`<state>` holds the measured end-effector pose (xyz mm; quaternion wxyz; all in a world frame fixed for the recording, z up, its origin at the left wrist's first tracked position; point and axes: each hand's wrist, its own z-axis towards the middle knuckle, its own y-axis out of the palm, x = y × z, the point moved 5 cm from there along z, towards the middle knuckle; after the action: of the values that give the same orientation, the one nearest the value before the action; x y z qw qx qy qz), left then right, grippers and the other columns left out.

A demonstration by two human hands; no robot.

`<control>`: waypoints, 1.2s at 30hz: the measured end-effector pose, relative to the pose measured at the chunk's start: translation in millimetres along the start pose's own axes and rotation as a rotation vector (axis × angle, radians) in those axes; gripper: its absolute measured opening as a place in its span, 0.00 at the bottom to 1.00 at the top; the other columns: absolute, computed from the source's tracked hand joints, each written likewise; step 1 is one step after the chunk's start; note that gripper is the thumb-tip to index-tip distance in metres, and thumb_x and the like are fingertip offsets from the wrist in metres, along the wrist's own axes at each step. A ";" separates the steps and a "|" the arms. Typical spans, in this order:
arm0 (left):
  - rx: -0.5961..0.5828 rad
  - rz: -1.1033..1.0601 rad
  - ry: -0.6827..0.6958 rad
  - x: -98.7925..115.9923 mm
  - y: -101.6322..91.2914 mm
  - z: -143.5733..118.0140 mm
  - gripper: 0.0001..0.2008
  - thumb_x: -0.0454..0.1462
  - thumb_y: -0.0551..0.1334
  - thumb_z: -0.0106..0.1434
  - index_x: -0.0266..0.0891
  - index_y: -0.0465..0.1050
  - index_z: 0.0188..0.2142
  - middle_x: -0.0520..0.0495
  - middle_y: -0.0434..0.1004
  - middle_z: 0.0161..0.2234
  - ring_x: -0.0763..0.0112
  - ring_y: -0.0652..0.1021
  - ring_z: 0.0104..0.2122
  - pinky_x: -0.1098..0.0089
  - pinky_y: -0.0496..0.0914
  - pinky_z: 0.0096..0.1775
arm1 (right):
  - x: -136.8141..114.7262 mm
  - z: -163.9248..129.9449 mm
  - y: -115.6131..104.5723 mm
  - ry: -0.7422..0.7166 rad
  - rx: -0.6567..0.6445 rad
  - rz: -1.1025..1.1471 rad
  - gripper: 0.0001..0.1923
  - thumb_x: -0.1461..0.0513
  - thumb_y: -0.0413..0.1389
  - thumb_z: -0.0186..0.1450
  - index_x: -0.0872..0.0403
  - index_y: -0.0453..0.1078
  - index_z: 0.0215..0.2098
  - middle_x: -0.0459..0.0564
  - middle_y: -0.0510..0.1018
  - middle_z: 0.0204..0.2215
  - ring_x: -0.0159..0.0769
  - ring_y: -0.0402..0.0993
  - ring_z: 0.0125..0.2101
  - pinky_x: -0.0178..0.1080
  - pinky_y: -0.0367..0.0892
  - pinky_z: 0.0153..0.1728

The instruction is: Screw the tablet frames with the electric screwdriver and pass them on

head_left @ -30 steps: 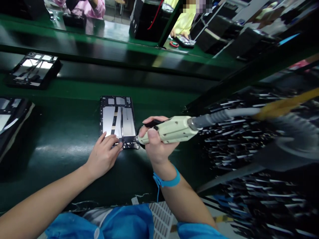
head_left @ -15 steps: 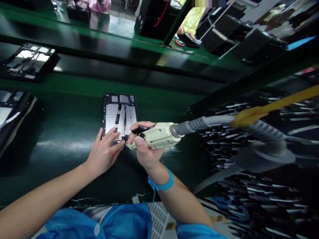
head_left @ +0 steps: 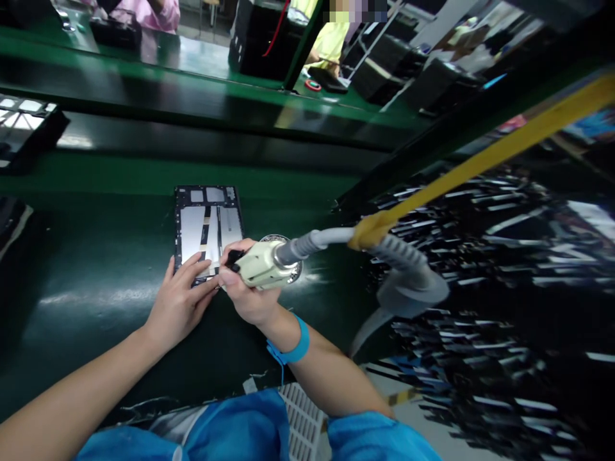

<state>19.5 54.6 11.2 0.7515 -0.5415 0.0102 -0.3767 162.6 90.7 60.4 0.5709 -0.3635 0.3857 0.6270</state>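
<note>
An opened tablet-like device (head_left: 192,224), with a silver inner plate and dark flat cables, lies on the green work surface. My left hand (head_left: 180,294) rests on its lower edge with fingers spread, the fingertips close to the tool's tip. My right hand (head_left: 250,301) is wrapped around a pale green electric screwdriver (head_left: 264,264), held tilted over the device's lower right corner. Its bit is hidden behind my fingers. A grey cord (head_left: 331,237) runs from its back end. Behind the screwdriver, a round dish (head_left: 295,274) with small shiny pieces partly shows.
A yellow strap (head_left: 446,179) holds the cord from the upper right. Many thin dark pieces with bright edges (head_left: 461,346) stand in rows on the right. Another opened device (head_left: 29,128) lies at far left. Beyond the green ledge, people in pink (head_left: 148,16) and yellow sit at work.
The whole view has swung right, so the bench things appear further left. The screwdriver looks steeper, and the round dish behind it has come into sight. Both hands remain at the device's lower edge.
</note>
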 end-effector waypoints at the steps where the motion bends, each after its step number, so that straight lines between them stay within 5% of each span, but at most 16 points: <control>1: 0.007 -0.005 0.005 -1.2 0.2 -0.1 0.14 0.34 0.58 0.73 0.46 0.79 0.53 0.36 0.74 0.59 0.44 0.71 0.63 0.30 0.62 0.59 | -1.6 0.8 0.8 -0.018 0.000 -0.006 0.16 0.58 0.66 0.62 0.49 0.71 0.46 0.47 0.77 0.35 0.34 0.77 0.31 0.42 0.78 0.36; 5: 0.001 -0.020 0.005 -7.0 1.5 1.1 0.12 0.35 0.60 0.73 0.47 0.79 0.52 0.39 0.75 0.58 0.47 0.71 0.63 0.32 0.63 0.61 | -10.2 9.0 -12.2 -0.035 0.058 0.070 0.16 0.55 0.65 0.64 0.49 0.70 0.47 0.47 0.79 0.37 0.30 0.75 0.25 0.38 0.76 0.27; 10: -0.007 -0.044 -0.007 -12.5 1.0 4.3 0.11 0.37 0.61 0.73 0.46 0.80 0.51 0.40 0.76 0.58 0.49 0.71 0.64 0.32 0.60 0.63 | -21.3 25.8 -74.4 -0.152 0.391 -0.116 0.12 0.56 0.63 0.65 0.50 0.69 0.44 0.44 0.77 0.34 0.27 0.73 0.20 0.35 0.71 0.21; 14: 0.001 -0.043 -0.005 -13.3 -0.6 5.0 0.11 0.37 0.62 0.72 0.46 0.80 0.50 0.41 0.76 0.58 0.49 0.71 0.64 0.31 0.60 0.63 | -8.2 36.1 -102.3 -0.150 0.460 -0.243 0.08 0.59 0.62 0.64 0.52 0.70 0.40 0.42 0.76 0.29 0.27 0.72 0.19 0.35 0.71 0.22; 29: -0.006 -0.045 0.000 -12.5 -2.4 4.9 0.11 0.37 0.61 0.72 0.46 0.79 0.51 0.41 0.76 0.58 0.51 0.71 0.64 0.32 0.60 0.63 | 17.2 34.7 -110.7 -0.079 0.473 -0.273 0.13 0.57 0.65 0.62 0.53 0.72 0.42 0.42 0.77 0.27 0.29 0.73 0.19 0.36 0.72 0.23; 36: -0.004 -0.064 -0.037 -12.0 5.4 6.2 0.16 0.38 0.63 0.71 0.42 0.74 0.57 0.38 0.75 0.58 0.48 0.70 0.64 0.32 0.57 0.64 | -10.7 37.5 -96.4 -0.137 0.511 -0.174 0.08 0.60 0.63 0.64 0.52 0.71 0.40 0.43 0.77 0.31 0.27 0.72 0.18 0.34 0.69 0.20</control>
<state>16.5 67.1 4.6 0.7380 -0.5500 -0.0202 -0.3905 258.9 124.6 79.9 0.7206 -0.1962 0.4589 0.4812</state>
